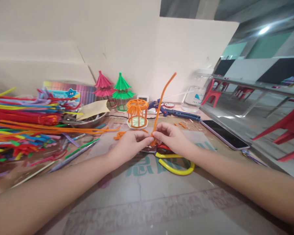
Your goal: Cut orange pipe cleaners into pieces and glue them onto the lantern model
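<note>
An orange pipe cleaner (pixel 161 98) stands up from between my fingertips, its upper end bending to the right. My left hand (pixel 132 143) pinches its lower end, thumb against fingers. My right hand (pixel 170 135) grips it just beside, also in a pinch. Under my hands lie scissors with yellow handles (pixel 177 170), their blades partly hidden. Just behind stands a small round frame of orange pipe cleaners (pixel 137 114) on a pale base. Short orange pieces (pixel 119 135) lie left of my fingers.
Bundles of coloured pipe cleaners (pixel 22 130) cover the left side. A pink-roofed model (pixel 104 86) and a green-roofed one (pixel 122 91) stand by the wall, near a metal bowl (pixel 88 121). A blue glue gun (pixel 161 107), pliers-like tool (pixel 185 115), phone (pixel 224 134) and clear jar (pixel 196 94) lie right.
</note>
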{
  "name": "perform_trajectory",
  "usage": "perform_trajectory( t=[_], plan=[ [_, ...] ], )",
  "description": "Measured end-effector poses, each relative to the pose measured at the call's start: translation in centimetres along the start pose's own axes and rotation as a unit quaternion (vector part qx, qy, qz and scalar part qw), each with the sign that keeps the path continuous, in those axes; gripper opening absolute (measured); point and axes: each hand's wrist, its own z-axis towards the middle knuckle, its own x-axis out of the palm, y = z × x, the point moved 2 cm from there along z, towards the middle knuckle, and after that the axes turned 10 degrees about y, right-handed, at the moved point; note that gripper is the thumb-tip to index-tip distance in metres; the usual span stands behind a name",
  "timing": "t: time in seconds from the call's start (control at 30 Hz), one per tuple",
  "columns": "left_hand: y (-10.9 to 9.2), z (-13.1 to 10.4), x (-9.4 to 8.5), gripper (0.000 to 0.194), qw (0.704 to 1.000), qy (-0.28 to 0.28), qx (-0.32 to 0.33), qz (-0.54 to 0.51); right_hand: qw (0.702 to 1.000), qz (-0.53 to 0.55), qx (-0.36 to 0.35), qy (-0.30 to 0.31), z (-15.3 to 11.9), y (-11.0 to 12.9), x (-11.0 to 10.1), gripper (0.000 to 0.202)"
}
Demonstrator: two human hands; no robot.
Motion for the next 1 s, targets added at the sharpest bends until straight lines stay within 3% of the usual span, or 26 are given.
perform_trajectory(
  t=[0.57,1.0],
  plan=[
    [0.7,0.22,0.05,0.027,1.0,0.011,-0.001,0.006,0.999,0.029,-0.017,0.013,-0.1,-0.27,-0.02,0.021],
    [0.9,0.21,0.09,0.025,1.0,0.013,-0.012,-0.011,0.999,-0.032,0.025,0.013,-0.16,-0.22,-0.05,0.026]
  ],
)
